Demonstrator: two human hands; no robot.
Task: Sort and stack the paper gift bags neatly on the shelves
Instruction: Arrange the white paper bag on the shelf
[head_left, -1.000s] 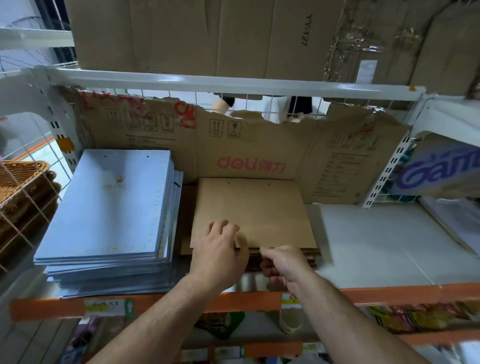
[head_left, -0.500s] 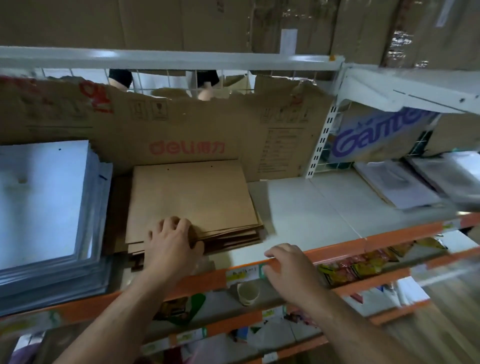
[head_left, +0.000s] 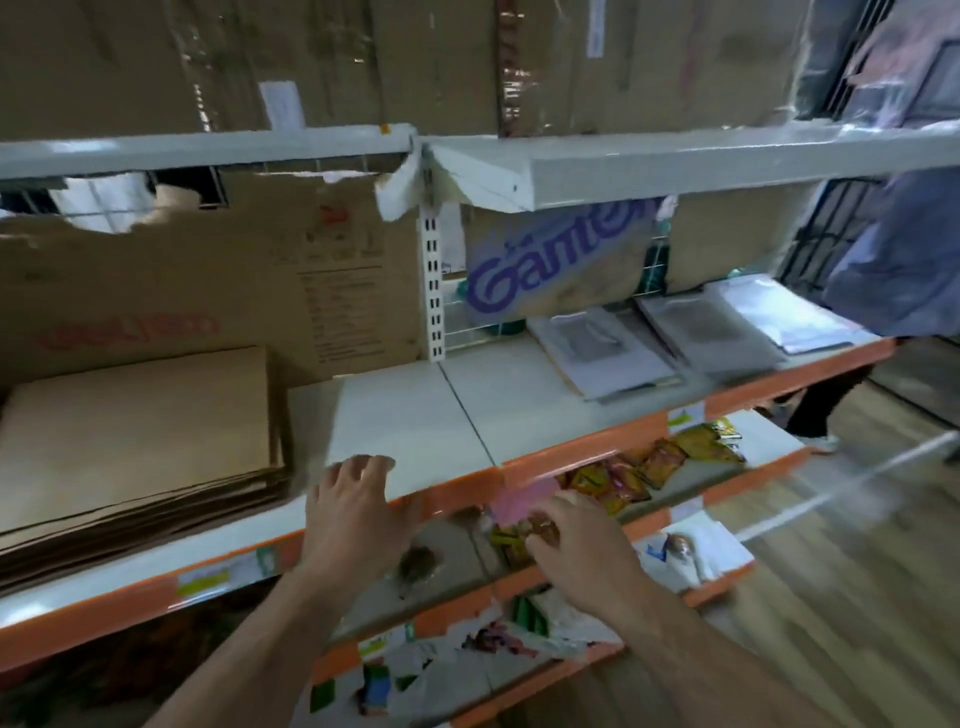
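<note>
On my far left, the stack of flat brown paper gift bags (head_left: 135, 441) lies on the white shelf (head_left: 415, 415). Its back edge is near the torn cardboard sheet with red print (head_left: 208, 291) that lines the rear. Just right of the stack, my left hand (head_left: 353, 514) is at the front of that shelf, fingers spread and loosely bent, holding nothing. I cannot tell whether the fingertips touch the board. My right hand (head_left: 582, 551) is lower, palm down in front of the shelf below, fingers relaxed and empty, near blurred snack packets (head_left: 660, 462). Past the slotted white upright (head_left: 432, 280) I see a cardboard panel with purple lettering (head_left: 556, 265). In front of it, flat packs in clear sleeves (head_left: 608, 353) lie on the neighbouring shelf.
</note>
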